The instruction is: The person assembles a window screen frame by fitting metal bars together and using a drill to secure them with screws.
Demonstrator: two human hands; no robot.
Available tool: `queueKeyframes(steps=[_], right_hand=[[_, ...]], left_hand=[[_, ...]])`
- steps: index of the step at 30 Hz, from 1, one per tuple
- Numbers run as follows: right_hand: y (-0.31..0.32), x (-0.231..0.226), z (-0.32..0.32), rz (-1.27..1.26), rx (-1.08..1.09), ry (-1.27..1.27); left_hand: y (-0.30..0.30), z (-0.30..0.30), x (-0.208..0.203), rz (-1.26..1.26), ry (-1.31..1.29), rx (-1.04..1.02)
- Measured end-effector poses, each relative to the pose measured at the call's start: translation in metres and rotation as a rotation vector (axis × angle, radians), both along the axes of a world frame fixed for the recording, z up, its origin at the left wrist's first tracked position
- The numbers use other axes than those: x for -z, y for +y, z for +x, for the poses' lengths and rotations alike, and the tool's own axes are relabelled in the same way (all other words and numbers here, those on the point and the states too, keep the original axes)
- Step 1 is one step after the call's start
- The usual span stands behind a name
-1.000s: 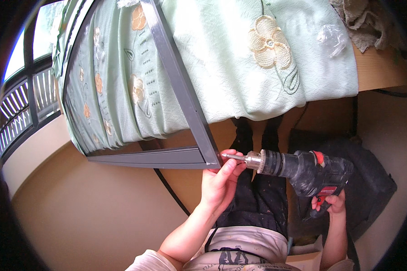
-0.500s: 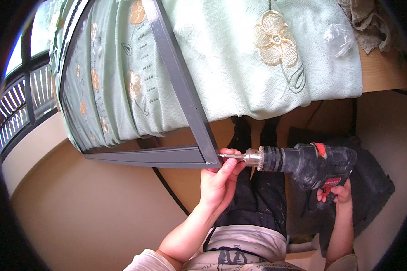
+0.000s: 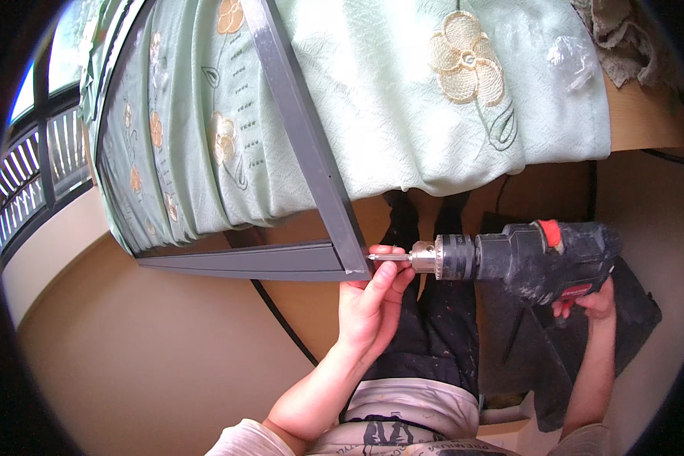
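A black power drill with a red switch lies level, its handle gripped by my right hand. From its toothed metal chuck a slim screwdriver bit points left, up to the corner of a dark grey metal frame. At that corner my left hand is closed, thumb and fingers pinched about the front of the bit, touching or almost touching the frame. Whether a screw sits at the bit's tip cannot be made out.
The frame rests over a pale green embroidered cloth draped on a wooden table. Crumpled clear plastic and a brown rag lie at the far right. A black cable hangs below the frame. Railings stand at left.
The drill's rear and my right hand have moved right and the drill body has risen slightly, now more level. My left hand stays at the frame corner.
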State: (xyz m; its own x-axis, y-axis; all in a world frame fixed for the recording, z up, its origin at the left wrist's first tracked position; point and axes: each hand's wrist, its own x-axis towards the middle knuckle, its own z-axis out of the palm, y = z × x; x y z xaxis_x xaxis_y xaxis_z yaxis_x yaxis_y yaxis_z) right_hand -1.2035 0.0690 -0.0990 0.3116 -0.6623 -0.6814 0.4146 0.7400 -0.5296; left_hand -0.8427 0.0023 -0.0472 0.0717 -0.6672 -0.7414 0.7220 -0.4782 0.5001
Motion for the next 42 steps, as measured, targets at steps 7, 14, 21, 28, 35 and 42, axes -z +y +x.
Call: queueKeyframes(steps=[7,14,21,28,35,42], right_hand=[[-0.061,-0.013,-0.041,-0.018,-0.108,0.109],[-0.066,-0.034,-0.025,-0.055,-0.046,0.071],[-0.061,-0.037,-0.018,0.044,-0.036,-0.004],[-0.064,-0.038,-0.015,0.046,-0.01,0.007],[-0.064,-0.04,-0.013,0.05,-0.014,0.031],[-0.056,-0.033,-0.015,0.069,-0.022,-0.01]], left_hand=[[0.004,0.007,0.003,-0.067,0.015,0.04],[-0.022,0.013,-0.008,-0.089,0.308,-0.094],[-0.021,0.015,-0.003,-0.087,0.42,-0.129],[-0.021,0.014,-0.003,-0.095,0.428,-0.137],[-0.019,0.015,-0.001,-0.106,0.434,-0.136],[-0.019,0.016,-0.001,-0.104,0.456,-0.128]])
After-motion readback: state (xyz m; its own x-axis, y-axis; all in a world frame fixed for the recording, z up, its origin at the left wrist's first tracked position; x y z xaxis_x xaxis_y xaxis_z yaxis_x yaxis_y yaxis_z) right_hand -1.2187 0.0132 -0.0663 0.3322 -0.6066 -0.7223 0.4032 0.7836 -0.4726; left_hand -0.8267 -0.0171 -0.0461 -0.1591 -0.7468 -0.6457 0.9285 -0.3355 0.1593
